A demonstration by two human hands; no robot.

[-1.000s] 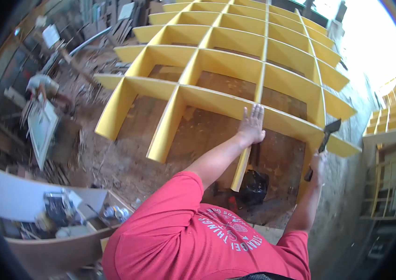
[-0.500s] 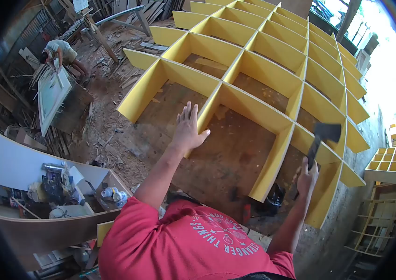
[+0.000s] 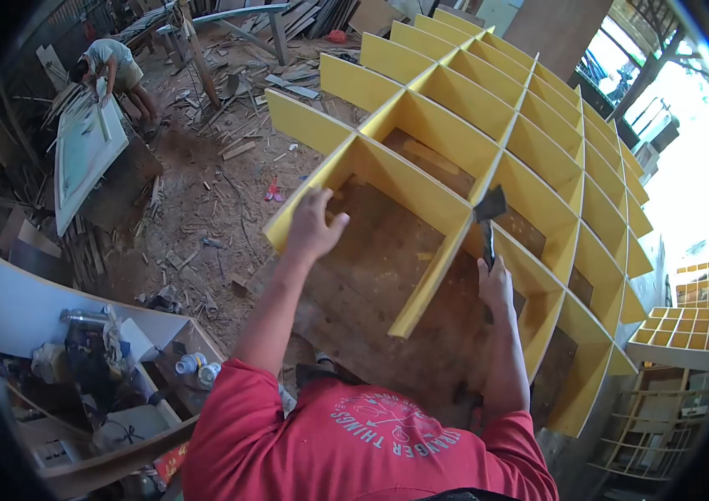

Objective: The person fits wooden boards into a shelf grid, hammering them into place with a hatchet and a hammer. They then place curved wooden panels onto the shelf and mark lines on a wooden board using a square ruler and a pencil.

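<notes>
My right hand (image 3: pixel 496 285) is closed around the handle of a hatchet (image 3: pixel 490 205). Its dark, flat head points up and lies in front of a junction of the yellow lattice frame (image 3: pixel 421 185). My left hand (image 3: pixel 313 227) overlaps the inner face of the frame's leftmost near panel, thumb spread away from the fingers. Whether it touches the panel is unclear. The frame is made of crossed yellow boards with curved edges, forming open square cells above a brown wooden surface (image 3: pixel 363 292).
To the left, an open curved box (image 3: pixel 162 321) holds bottles and bags. Farther back, a person (image 3: pixel 112 71) bends over a pale framed panel (image 3: pixel 91 159). Wood scraps (image 3: pixel 204 242) litter the ground. Smaller yellow grids (image 3: pixel 688 330) stand at the right.
My left hand has shifted from the middle divider to the leftmost panel. The right hand has carried the hatchet left, toward an inner junction. The view has turned somewhat.
</notes>
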